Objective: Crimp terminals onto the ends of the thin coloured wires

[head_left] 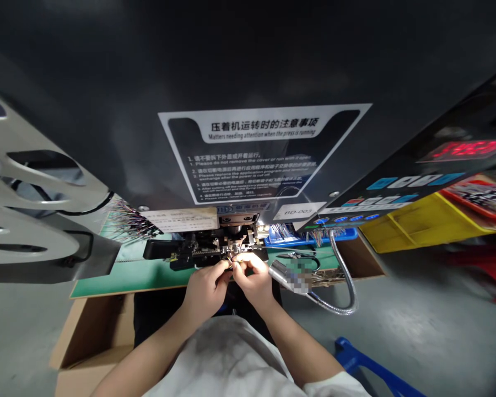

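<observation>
Both of my hands meet at the lit tooling (236, 242) under a dark crimping press (248, 60). My left hand (206, 286) is closed, thumb and forefinger pinched together at the tooling's front. Right beside it, my right hand (256, 281) pinches too, its fingertips almost touching the left ones. A thin wire seems to run between the fingertips; most of it is hidden by the fingers and its end is too small to make out.
A bundle of thin wires (132, 221) lies left on the green mat (128, 275). To the right are a blue tray (347, 235) of wires, a black-handled tool (300, 256) and a gooseneck lamp (280, 273). A cardboard box (86, 336) and yellow bin (421, 223) flank the bench.
</observation>
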`<state>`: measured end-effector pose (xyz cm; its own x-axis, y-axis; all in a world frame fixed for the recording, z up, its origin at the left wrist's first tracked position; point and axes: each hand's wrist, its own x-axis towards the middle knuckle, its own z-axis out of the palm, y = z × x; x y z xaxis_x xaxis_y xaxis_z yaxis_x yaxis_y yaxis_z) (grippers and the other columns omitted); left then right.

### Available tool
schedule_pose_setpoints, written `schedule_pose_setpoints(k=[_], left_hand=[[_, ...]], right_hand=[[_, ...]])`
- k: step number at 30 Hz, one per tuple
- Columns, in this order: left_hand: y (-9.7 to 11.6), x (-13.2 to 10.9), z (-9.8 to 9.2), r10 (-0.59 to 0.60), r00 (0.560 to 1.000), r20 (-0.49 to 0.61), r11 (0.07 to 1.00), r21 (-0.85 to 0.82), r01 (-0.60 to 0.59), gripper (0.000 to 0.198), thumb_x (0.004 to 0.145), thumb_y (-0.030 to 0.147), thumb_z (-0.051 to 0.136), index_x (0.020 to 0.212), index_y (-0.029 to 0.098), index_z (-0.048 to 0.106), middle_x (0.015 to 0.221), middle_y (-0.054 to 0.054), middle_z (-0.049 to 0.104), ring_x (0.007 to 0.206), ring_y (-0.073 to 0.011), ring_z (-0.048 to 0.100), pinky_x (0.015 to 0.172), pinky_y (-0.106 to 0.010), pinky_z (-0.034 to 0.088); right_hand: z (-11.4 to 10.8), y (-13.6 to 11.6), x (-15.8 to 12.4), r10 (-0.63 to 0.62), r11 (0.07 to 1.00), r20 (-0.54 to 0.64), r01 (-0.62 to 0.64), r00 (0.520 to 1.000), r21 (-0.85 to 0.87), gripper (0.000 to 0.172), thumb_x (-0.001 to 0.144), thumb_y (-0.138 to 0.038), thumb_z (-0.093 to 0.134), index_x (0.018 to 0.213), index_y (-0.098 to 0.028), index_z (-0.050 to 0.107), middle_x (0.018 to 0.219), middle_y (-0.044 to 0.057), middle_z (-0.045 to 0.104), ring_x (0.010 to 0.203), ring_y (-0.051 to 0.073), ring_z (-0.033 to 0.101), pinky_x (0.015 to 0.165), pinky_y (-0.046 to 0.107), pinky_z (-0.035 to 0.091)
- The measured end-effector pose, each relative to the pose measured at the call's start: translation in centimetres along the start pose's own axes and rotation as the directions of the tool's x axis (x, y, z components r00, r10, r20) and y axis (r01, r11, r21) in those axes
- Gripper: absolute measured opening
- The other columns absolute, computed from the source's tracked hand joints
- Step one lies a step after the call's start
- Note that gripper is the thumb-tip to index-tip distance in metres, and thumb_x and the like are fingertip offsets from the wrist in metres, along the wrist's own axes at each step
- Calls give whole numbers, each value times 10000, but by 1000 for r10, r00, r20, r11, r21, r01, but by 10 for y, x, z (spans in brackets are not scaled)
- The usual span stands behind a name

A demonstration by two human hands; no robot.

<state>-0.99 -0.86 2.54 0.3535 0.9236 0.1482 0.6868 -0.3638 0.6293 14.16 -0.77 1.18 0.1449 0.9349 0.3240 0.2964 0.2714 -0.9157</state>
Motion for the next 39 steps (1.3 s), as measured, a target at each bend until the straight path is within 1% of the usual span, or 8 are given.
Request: schedule_pose_setpoints(k=[5, 11, 17, 21, 24, 30, 34, 39], left_hand=[[0, 0, 1, -6, 1000, -18, 1000, 29, 6, 207, 921, 161, 487, 1012, 231, 660, 886, -47, 749, 833, -204, 712, 704, -250, 492], [4, 2, -1, -5, 1000, -28, 999, 45, 6, 188, 934, 190, 495, 1013, 229, 661, 895, -45, 751, 810, -209, 710, 676, -256, 485], [6, 6, -1, -12, 999, -42, 999, 32, 14, 206, 958, 215, 480, 1086, 219, 641, 963, -50, 757, 859, -213, 722, 719, -263, 507], [4, 6, -1, -3, 999, -37, 999, 34, 4, 213, 959, 218, 479, 1098, 226, 641, 984, -47, 755, 857, -207, 720, 703, -259, 503], [3, 6, 0, 5, 999, -37, 999, 51, -3, 196, 943, 195, 490, 1053, 219, 651, 927, -44, 752, 816, -209, 713, 673, -259, 488], [4, 4, 3, 30, 999, -27, 995, 91, -28, 164, 919, 171, 492, 886, 200, 650, 756, -39, 716, 698, -202, 681, 597, -253, 431], [4, 4, 2, 37, 999, -25, 995, 96, -34, 164, 926, 173, 489, 885, 203, 645, 755, -32, 715, 695, -196, 678, 594, -251, 421], [3, 3, 2, 29, 999, -30, 995, 95, -26, 169, 923, 159, 488, 927, 212, 648, 803, -28, 731, 725, -192, 690, 614, -248, 431]], right_hand=[[0, 5, -1, -55, 998, -10, 54, 998, -20, 116, 834, -186, 607, 896, -188, 704, 729, 28, 676, 569, 152, 589, 588, 293, 528], [0, 7, 0, -60, 998, 0, 60, 998, 0, 159, 862, -214, 603, 955, -190, 730, 750, 39, 700, 570, 164, 607, 574, 307, 540], [1, 4, 4, -44, 999, 5, 44, 999, 28, 154, 883, -210, 586, 970, -180, 710, 686, 12, 635, 537, 141, 552, 547, 282, 510], [2, 3, 3, 29, 995, -1, -29, 1000, 96, 109, 863, -236, 616, 932, -179, 678, 568, -52, 479, 487, 120, 460, 505, 259, 456], [2, 2, 2, 70, 989, -3, -69, 998, 132, 81, 847, -248, 630, 882, -177, 647, 536, -79, 403, 460, 105, 406, 477, 242, 419], [1, 2, 4, 84, 985, 29, -87, 996, 151, 101, 838, -246, 623, 891, -179, 676, 549, -65, 422, 480, 105, 395, 490, 240, 410], [3, 4, 3, 118, 978, 14, -119, 993, 170, 68, 833, -239, 620, 861, -182, 642, 544, -76, 386, 465, 98, 369, 451, 227, 365], [5, 2, 1, 135, 975, -3, -132, 991, 180, 59, 820, -237, 636, 828, -182, 617, 535, -82, 379, 453, 94, 361, 447, 223, 361]])
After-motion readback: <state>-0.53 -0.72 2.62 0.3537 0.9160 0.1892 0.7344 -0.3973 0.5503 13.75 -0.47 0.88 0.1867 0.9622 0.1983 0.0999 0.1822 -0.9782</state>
